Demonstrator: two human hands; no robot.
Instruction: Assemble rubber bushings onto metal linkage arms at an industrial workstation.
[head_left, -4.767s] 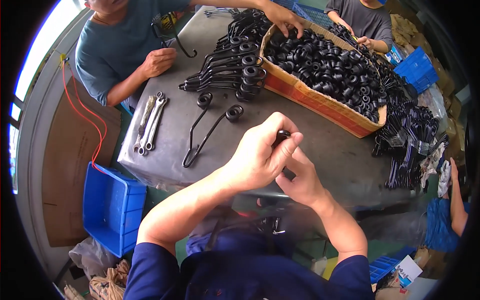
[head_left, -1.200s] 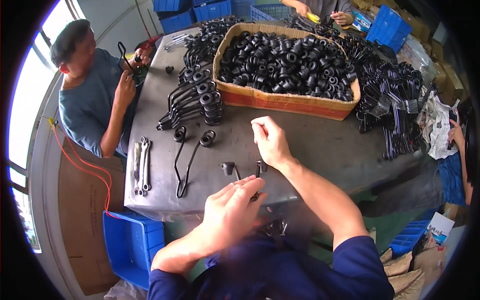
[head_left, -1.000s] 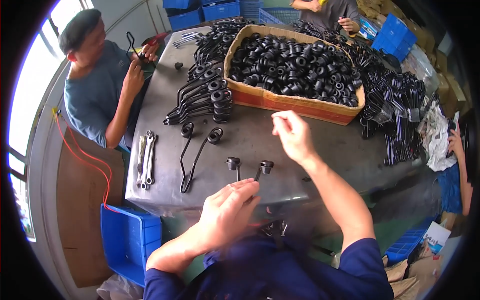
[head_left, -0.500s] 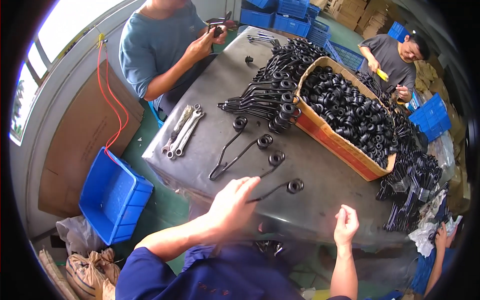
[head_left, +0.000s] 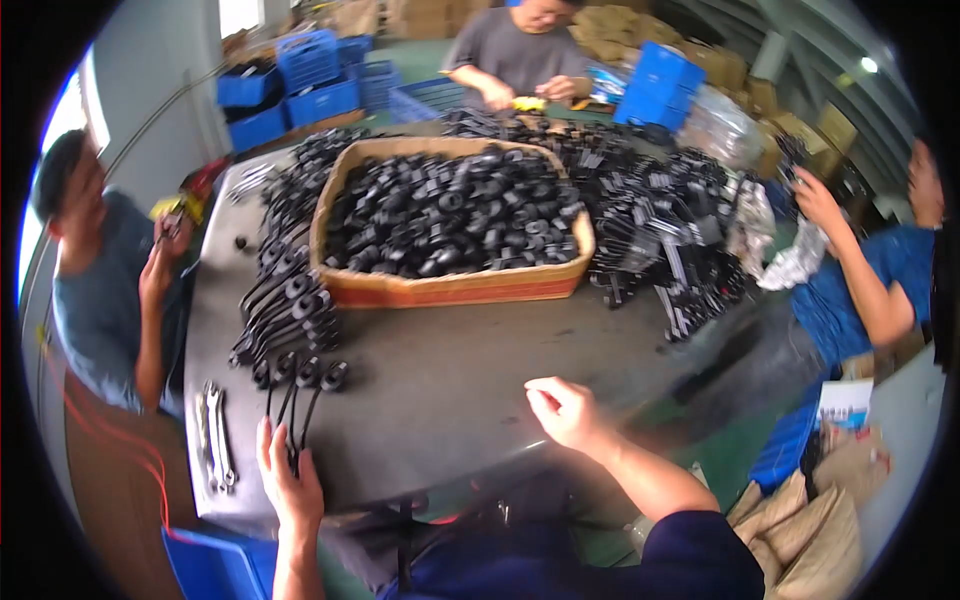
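Observation:
My left hand [head_left: 290, 480] is at the near left of the table. Its thumb and fingers close around the lower ends of several thin black bent rods [head_left: 290, 408]. At the far end each rod carries a black ring-shaped rubber bushing [head_left: 334, 376]; the bushings sit side by side. Over the table's front middle, my right hand [head_left: 565, 412] is raised with its fingers curled together, and no object shows in them. Just beyond the left hand lies a heap of similar rods with bushings [head_left: 290, 315]. Steel wrenches [head_left: 216, 440] lie to its left.
A cardboard box [head_left: 450, 291] full of black bushings stands mid-table. More dark rods [head_left: 665, 235] are heaped to its right. Co-workers are at the left, far side and right, handling parts. Blue crates [head_left: 322, 100] stand behind; a blue bin [head_left: 220, 565] is at lower left.
The view has swung to the right. The spread-out rods now lie close together, and my left hand has gone from beside them to around their ends. My right hand remains curled.

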